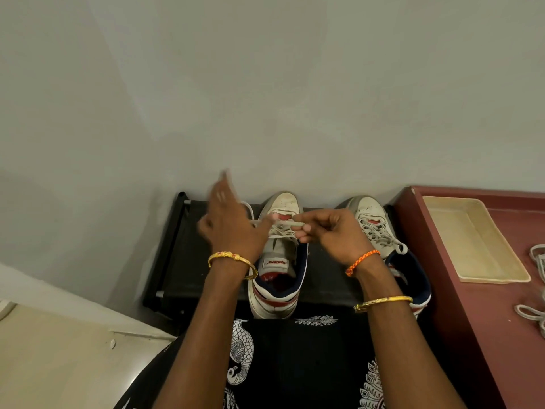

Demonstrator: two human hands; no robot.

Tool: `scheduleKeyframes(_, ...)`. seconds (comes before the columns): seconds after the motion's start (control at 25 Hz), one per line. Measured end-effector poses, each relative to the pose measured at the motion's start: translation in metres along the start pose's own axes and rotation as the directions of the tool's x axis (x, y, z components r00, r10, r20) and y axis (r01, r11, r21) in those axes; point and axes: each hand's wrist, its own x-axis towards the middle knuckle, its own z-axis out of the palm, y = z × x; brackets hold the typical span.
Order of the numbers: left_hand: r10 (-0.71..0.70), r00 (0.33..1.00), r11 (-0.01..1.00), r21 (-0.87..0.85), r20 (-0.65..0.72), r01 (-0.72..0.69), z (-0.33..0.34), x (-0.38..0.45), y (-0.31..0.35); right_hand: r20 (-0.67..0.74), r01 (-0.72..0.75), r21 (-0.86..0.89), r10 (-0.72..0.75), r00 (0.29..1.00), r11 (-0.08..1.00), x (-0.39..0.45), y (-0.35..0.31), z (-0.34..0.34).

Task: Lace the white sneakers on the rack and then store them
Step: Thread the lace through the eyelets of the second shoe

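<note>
While both white sneakers sit toe-to-wall on the black rack [174, 261], I work the left sneaker [280, 255], probably since the right sneaker [374, 222] looks laced. My right hand [333, 234] pinches the lace [284, 222] taut for threading; my left hand [228, 222] is blurred, fingers spread, so its hold I cannot tell

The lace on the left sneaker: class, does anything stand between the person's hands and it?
Nothing visible does. The right hand already pinches the lace in its fingers, above the left sneaker on the black rack. The left hand is blurred, right beside the lace; whether it holds it is unclear.
</note>
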Motion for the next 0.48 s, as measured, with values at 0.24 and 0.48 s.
scheduleKeyframes(0.24,0.211,0.933,0.956,-0.263,0.293,-0.134,0.02,-0.003,0.006,-0.151,-0.006,-0.211,-0.026,0.988,0.977,0.002,0.007,-0.001)
scheduleKeyframes(0.48,0.093,0.957,0.996,-0.023,0.276,-0.09,0.03,-0.005,0.001,-0.203,-0.323,-0.28,0.273,0.941,0.904,0.002,0.021,0.008)
